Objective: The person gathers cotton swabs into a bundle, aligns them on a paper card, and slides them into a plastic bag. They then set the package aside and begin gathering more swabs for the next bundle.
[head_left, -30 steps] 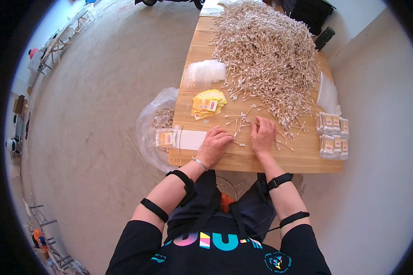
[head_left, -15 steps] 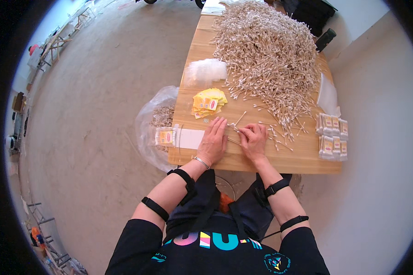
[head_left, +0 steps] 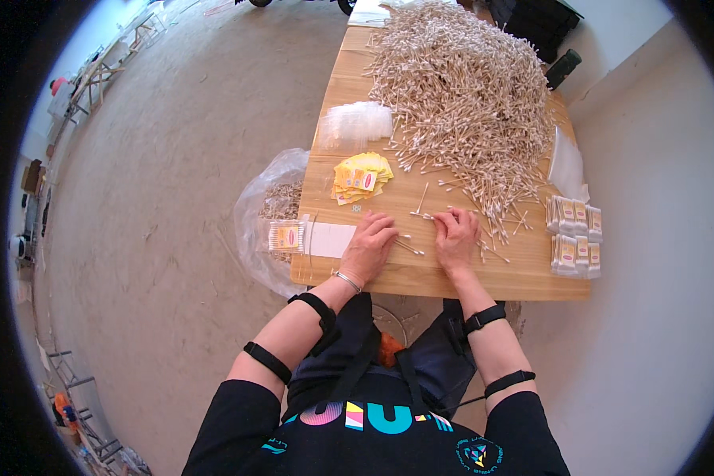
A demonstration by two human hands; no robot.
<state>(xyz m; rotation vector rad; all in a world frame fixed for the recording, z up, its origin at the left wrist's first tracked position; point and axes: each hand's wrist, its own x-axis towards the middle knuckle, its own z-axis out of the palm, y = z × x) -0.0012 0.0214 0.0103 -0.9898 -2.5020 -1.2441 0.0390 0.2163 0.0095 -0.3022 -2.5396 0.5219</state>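
My left hand (head_left: pixel 369 244) rests near the table's front edge with its fingers curled together over a few cotton swabs (head_left: pixel 408 245), whose white tips stick out to the right. To its right, my right hand (head_left: pixel 457 239) pinches thumb and fingers at the end of a cotton swab (head_left: pixel 421 214). Another loose swab (head_left: pixel 423 197) lies just beyond that one. Left of my left hand is a flat white strip (head_left: pixel 331 240), partly beneath the hand. At the table's left edge, beside the strip, sits a clear packet of swabs with a yellow label (head_left: pixel 286 236).
A large heap of cotton swabs (head_left: pixel 468 95) covers the table's far right. Yellow cards (head_left: pixel 361 176) and clear plastic sleeves (head_left: pixel 355 124) lie at left. Filled packets (head_left: pixel 573 238) stand at the right edge. A plastic bag of swabs (head_left: pixel 274 198) hangs beside the table.
My right hand has moved right, away from my left hand. My left fingers have curled in, and swabs now show between the hands.
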